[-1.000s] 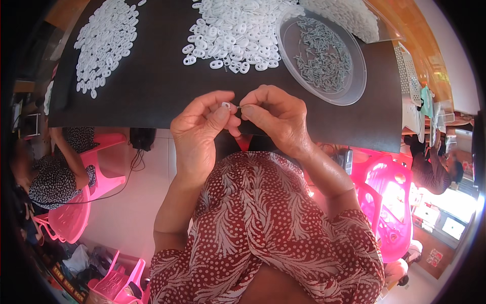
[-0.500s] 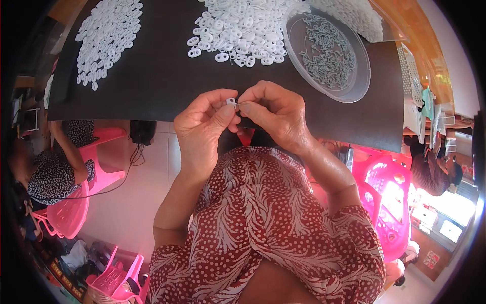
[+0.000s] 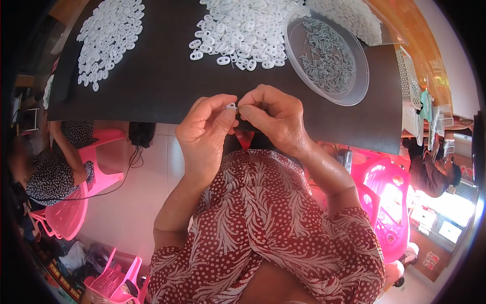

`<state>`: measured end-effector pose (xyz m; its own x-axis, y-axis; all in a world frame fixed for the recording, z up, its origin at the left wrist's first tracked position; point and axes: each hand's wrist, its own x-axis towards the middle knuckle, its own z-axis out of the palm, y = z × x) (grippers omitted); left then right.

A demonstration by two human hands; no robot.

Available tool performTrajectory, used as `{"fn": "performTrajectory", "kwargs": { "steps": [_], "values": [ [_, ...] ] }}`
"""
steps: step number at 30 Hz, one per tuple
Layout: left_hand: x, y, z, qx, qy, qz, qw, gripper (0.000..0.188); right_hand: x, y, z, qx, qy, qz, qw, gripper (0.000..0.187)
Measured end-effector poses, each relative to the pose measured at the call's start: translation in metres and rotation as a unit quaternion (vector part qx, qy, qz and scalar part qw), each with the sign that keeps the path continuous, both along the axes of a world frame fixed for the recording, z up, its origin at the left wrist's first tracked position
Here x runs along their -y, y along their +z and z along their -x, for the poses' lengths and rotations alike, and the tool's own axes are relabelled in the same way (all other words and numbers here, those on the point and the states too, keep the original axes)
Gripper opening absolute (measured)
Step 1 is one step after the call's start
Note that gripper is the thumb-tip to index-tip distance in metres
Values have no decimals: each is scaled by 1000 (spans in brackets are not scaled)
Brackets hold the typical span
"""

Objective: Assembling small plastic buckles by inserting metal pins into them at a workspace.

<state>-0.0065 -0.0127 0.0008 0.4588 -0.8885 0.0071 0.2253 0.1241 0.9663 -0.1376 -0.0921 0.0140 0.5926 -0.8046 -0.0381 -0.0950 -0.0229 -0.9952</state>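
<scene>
Just above the near table edge, my left hand (image 3: 205, 129) pinches a small white oval plastic piece with holes (image 3: 231, 106) between thumb and fingertips. Right beside it, my right hand (image 3: 276, 117) is closed in a pinch, its fingertips nearly touching the white piece. Whatever lies between those right fingers is too small and covered to make out. A large heap of similar white two-holed pieces (image 3: 245, 38) lies beyond my hands. To the right, a clear round plastic tub (image 3: 362, 81) holds many tiny grey metal pieces (image 3: 329, 58) resembling springs.
Another spread of white pieces (image 3: 109, 38) lies at the far left of the dark table (image 3: 147, 76). Behind the tub is a pile of translucent whitish pieces (image 3: 354, 17). Pink plastic chairs (image 3: 66, 215) stand on the floor, and a person in patterned clothing (image 3: 55, 177) sits at the left.
Both hands stay close together at nearly the same place. The white piece has tilted slightly and shows less between my left fingers. The whole view has shifted a little.
</scene>
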Motion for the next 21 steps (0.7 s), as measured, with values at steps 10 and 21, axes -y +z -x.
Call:
{"fn": "performTrajectory", "kwargs": {
  "steps": [10, 21],
  "values": [
    [1, -3, 8, 103, 30, 42, 993, 16, -1, 1, -2, -4, -6, -6, 1000, 6],
    [3, -9, 8, 2, 56, 44, 997, 17, -6, 13, -14, 9, -2, -51, 999, 9]
  ]
}}
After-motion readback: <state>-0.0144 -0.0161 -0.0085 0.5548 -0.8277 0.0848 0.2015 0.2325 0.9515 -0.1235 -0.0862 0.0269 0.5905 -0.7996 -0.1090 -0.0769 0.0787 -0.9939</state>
